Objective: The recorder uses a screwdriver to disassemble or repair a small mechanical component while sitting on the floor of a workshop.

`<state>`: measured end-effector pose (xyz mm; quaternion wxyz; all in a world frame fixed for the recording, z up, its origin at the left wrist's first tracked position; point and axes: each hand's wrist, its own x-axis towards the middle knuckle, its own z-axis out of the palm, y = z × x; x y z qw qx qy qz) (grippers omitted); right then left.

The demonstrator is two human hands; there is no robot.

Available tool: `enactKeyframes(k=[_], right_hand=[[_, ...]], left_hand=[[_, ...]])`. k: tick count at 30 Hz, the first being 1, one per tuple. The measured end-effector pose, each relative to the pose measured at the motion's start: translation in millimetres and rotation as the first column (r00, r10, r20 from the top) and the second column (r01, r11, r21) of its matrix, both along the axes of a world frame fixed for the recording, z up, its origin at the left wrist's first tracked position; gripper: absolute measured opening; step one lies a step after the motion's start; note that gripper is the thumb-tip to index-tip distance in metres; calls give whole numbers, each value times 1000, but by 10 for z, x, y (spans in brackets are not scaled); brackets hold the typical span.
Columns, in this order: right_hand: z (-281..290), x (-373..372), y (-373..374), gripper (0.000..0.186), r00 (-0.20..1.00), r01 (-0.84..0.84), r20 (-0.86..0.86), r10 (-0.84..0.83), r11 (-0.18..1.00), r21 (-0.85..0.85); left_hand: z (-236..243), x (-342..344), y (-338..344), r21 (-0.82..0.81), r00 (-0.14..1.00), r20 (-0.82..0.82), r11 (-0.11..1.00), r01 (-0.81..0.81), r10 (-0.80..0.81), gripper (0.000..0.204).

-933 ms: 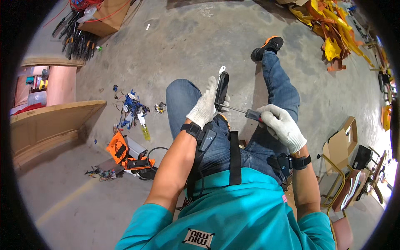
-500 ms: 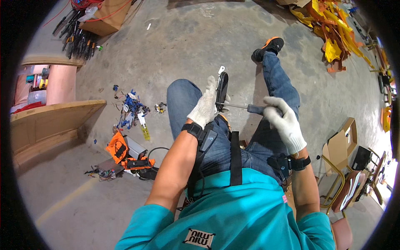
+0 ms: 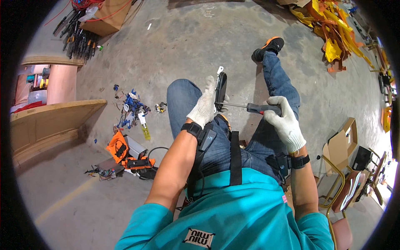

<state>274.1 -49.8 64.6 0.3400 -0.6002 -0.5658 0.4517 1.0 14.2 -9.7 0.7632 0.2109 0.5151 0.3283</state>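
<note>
My left hand (image 3: 204, 104), in a white glove, is closed around a dark elongated part (image 3: 223, 88) with a pale metal bracket (image 3: 220, 71) along its side, held upright between my knees. What kind of part it is, I cannot make out. In my gloved right hand (image 3: 284, 121) is a screwdriver (image 3: 258, 108) with a grey handle and some red on it, lying level. Its thin metal shaft points left and the tip meets the lower end of the dark part. My left palm and fingers hide some of that part.
Blue plastic scraps and wires (image 3: 132, 104) lie on the floor to the left, near orange casings (image 3: 121, 148). A wooden panel (image 3: 58, 114) stands farther left. Yellow plastic pieces (image 3: 332, 50) are piled at the far right. An opened cardboard box (image 3: 339, 146) and a chair (image 3: 343, 196) stand at right.
My right hand has shifted its fingers on the screwdriver, uncovering more of the handle. The dark part and my left hand have stayed nearly still.
</note>
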Motion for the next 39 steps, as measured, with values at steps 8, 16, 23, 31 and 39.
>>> enactKeyframes(k=[8,16,23,31,39], right_hand=[[212,54,104,38,994,13,-97,-56,919,-394],[82,-5,48,36,1000,-10,-24,10,1000,10],[193,56,143,40,1000,2,-14,-7,947,-322],[228,-20,113,42,997,-1,-79,-8,994,-112],[75,18,162,36,994,55,-74,-82,946,-318]], left_hand=[[66,3,8,-11,1000,-8,1000,24,-24,78],[-8,-3,-3,7,1000,7,1000,-6,6,80],[1,11,4,22,1000,-22,1000,15,-14,90],[31,-4,-22,2,1000,-15,1000,-9,9,88],[100,11,-8,49,998,-53,999,18,-15,90]])
